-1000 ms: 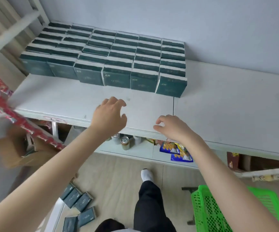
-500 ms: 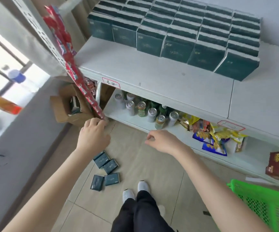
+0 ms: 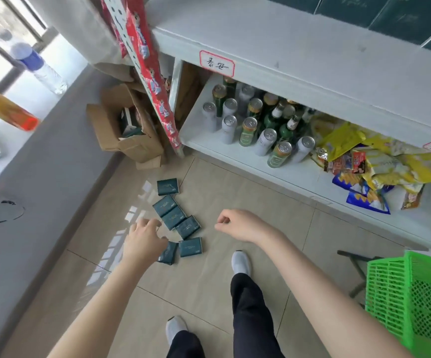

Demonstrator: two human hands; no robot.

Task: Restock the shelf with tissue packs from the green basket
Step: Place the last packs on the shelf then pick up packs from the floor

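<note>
Left hand point(image 3: 144, 241) and right hand point(image 3: 237, 224), empty and loosely curled, have dropped from the shelf point(image 3: 299, 47) toward tissue packs point(image 3: 180, 223) on the floor point(image 3: 204, 285). Gathering them seems next.

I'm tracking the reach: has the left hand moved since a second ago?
Yes. The left hand has dropped from the top shelf edge down to the tissue packs on the floor.

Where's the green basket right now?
In the head view, the green basket is at the bottom right, below the snack bags and right of the right hand.
</note>
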